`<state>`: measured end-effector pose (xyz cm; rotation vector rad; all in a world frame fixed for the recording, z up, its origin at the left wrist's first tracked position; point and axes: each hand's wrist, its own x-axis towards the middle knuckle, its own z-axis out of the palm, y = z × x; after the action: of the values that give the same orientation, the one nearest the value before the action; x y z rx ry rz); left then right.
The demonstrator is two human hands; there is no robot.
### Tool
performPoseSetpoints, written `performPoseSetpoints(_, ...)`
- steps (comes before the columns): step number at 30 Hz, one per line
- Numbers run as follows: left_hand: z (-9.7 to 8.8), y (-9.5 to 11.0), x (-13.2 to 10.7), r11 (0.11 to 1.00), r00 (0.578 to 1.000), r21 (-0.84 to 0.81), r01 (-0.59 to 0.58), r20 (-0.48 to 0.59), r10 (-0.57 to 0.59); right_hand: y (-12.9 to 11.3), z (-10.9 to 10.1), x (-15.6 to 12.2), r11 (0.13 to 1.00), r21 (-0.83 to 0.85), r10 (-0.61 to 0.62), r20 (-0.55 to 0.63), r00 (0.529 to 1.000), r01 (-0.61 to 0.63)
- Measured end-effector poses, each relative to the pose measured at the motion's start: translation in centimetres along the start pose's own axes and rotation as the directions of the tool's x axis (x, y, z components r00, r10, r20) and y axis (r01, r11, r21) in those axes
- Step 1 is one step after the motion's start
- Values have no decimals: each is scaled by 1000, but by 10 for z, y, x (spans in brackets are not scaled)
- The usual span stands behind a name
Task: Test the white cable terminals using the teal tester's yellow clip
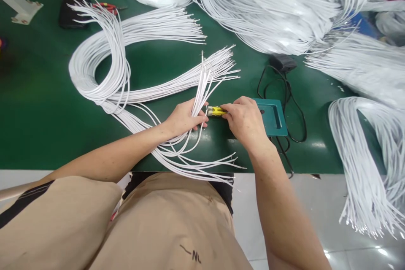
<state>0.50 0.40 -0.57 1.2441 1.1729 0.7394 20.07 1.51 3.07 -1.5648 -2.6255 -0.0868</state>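
My left hand (pixel 182 119) is closed around a small bunch of white wires (pixel 201 88), whose ends fan upward above the fingers. Between the thumb and fingers of my right hand (pixel 246 121) is a small yellow tool with a metal tip, which looks like snips (pixel 217 111). Its tip meets or nearly meets a single wire beside my left fingertips. The held wires belong to a larger looped bundle (pixel 85 65) lying on the green table to the left. More loose wire ends (pixel 218 166) hang toward the table's front edge, under my left forearm.
Large heaps of white wire (pixel 268 4) fill the back of the green table (pixel 38 126). Another bundle (pixel 357 156) drapes over the front edge at right. A teal tray (pixel 270 117), black cable (pixel 302 122), black box (pixel 71 10) and red-handled pliers (pixel 106 7) lie around.
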Motion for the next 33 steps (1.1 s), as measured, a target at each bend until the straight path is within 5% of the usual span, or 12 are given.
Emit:
performPoseSetpoints(6,-1,-5,1,1000,999,-1,-26,19,26,-3,-3,-5,999,28,20,-14,1000,-20)
performPoseSetpoints(12,-5,2,0,993,996,-115,39,87,-30,9,8,-20,933,-66,330,-232,915,-353)
performPoseSetpoints(16,-11,1,-1,986,995,-164,34,96,-19,4,6,-20,941,-33,318,-258,912,-338)
performPoseSetpoints(19,-15,-3,-1,979,994,-205,9,109,13,-21,-6,-20,985,100,163,-285,945,-140)
performPoseSetpoints(22,-19,-5,-1,983,991,-179,-47,112,67,-57,-13,-25,949,179,-233,-150,961,258)
performPoseSetpoints(24,-20,-5,-1,985,989,-158,-71,115,90,-78,-11,-30,940,97,-319,-94,943,327)
performPoseSetpoints(29,-23,-4,-1,985,986,-169,-24,156,51,-98,-3,-44,983,43,-183,93,979,180)
performPoseSetpoints(33,-24,-3,-1,990,989,-137,-24,140,43,-90,-18,-43,979,192,-4,357,934,-69)
